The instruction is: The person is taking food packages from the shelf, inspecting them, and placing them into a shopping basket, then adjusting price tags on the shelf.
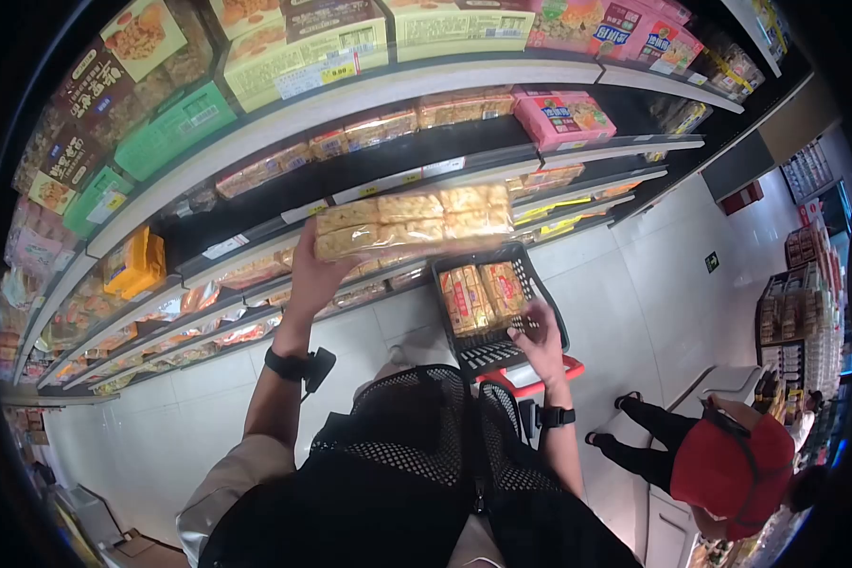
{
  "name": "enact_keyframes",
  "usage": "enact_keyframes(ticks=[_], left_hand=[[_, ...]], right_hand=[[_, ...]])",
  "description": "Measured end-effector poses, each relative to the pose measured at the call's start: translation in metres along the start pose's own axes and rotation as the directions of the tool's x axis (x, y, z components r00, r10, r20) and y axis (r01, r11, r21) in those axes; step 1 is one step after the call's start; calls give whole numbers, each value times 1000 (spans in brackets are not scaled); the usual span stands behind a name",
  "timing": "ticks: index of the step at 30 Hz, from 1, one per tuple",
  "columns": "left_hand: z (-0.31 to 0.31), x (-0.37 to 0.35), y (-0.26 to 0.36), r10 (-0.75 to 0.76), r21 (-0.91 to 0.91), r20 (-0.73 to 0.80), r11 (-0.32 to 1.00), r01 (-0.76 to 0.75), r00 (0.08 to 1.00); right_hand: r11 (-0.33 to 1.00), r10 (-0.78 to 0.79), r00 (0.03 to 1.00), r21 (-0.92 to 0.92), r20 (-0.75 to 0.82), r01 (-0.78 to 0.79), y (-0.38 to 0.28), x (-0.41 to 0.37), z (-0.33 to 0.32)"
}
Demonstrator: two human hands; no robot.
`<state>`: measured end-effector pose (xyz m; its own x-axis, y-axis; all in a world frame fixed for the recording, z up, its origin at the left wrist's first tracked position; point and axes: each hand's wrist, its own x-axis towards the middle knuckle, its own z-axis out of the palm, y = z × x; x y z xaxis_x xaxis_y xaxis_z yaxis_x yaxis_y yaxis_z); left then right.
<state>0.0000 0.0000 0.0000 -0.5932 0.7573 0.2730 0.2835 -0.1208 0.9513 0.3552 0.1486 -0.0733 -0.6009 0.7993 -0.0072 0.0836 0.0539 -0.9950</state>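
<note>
My left hand (324,270) grips one end of a long clear-wrapped pack of pale golden pastry blocks (415,220), raised level in front of the shelves. My right hand (540,348) hovers at the right side of a black shopping basket (490,356), fingers apart and with nothing visible in it. Inside the basket lie two packs of similar golden food with red labels (468,301), side by side. A red part (530,381), perhaps a handle, shows at the basket's near side.
A shelf rack (379,175) curves across the front, with boxed and bagged snacks, a pink pack (566,118) and an orange bag (134,263). To the right a person in a red top (734,464) stands on the tiled floor (625,284), near more stocked displays (790,303).
</note>
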Motion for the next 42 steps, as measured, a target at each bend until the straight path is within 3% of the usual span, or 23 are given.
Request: enact_keyframes(ticks=[2, 3, 4, 5, 7, 9, 11, 12, 14, 15, 17, 20, 24, 26, 28, 31, 33, 35, 36, 38, 39, 41, 42], left_hand=[[7, -15, 9, -102, -251, 169, 957, 143, 980], [10, -34, 4, -257, -244, 204, 921, 304, 945], [12, -29, -6, -350, -286, 233, 867, 408, 907], [16, -24, -16, -437, -324, 266, 799, 507, 859], [28, -39, 2, -512, -324, 274, 748, 579, 814], [26, -45, -15, -593, -259, 330, 691, 675, 734], [25, -43, 20, -422, -485, 430, 638, 598, 798], [26, -48, 28, -413, -493, 452, 622, 608, 790], [26, -44, 16, -426, -514, 481, 571, 641, 766], [26, -44, 11, -436, -531, 513, 516, 672, 740], [27, -42, 11, -497, -508, 492, 503, 699, 715], [36, -38, 18, -518, -534, 513, 432, 727, 685], [42, -39, 16, -513, -533, 538, 407, 742, 668], [44, -38, 13, -512, -532, 542, 405, 744, 666], [43, -38, 6, -379, -618, 519, 453, 643, 766], [40, -37, -21, -246, -643, 537, 501, 580, 807], [38, -35, -29, -251, -622, 591, 463, 632, 766], [41, -28, -12, -190, -639, 568, 512, 574, 801], [45, -22, 15, -348, -582, 643, 357, 730, 682], [57, -31, 19, -311, -644, 608, 344, 683, 730], [61, -34, 19, -278, -704, 567, 326, 632, 775], [73, -41, 12, -177, -665, 606, 422, 616, 775], [76, -44, 9, -185, -490, 604, 681, 544, 775]], right_hand=[[996, -83, 994, 47, 70, 80, -31, 3, -1], [986, -149, 979, 98, 139, 136, -57, 0, -1], [936, -194, 951, 335, 243, 105, -60, 18, 7], [897, -150, 959, 442, 240, 30, -73, 26, 23], [973, 122, 970, 169, 208, -158, -71, 25, 23], [889, 133, 982, 423, 132, -177, -45, 24, 20], [808, 221, 971, 542, 87, -232, -39, 28, 19], [801, 244, 965, 542, 94, -255, -35, 22, 16], [614, 441, 865, 623, 237, -484, -31, 26, 6], [590, 518, 844, 657, 137, -469, -55, 26, 20], [613, 443, 809, 527, 387, -588, -34, 27, -8], [666, 531, 822, 497, 207, -556, -49, 24, 4], [682, 529, 832, 499, 167, -535, -57, 19, 1], [748, 469, 874, 468, 127, -470, -64, 17, 2], [768, 444, 887, 457, 126, -449, -60, 15, -5], [805, 417, 904, 426, 91, -414, -73, 12, -5], [821, 414, 909, 409, 51, -398, -84, 10, -7], [890, 245, 967, 380, 65, -251, -90, 8, -11], [891, 243, 968, 381, 61, -247, -93, 6, -8], [721, 103, 990, 693, -100, -5, -100, 0, 4], [721, 99, 990, 693, -102, -1, -98, 0, 7], [662, -238, 965, 745, 106, 81, -86, 2, 16], [760, -191, 976, 645, 106, 79, -85, 2, 25]])
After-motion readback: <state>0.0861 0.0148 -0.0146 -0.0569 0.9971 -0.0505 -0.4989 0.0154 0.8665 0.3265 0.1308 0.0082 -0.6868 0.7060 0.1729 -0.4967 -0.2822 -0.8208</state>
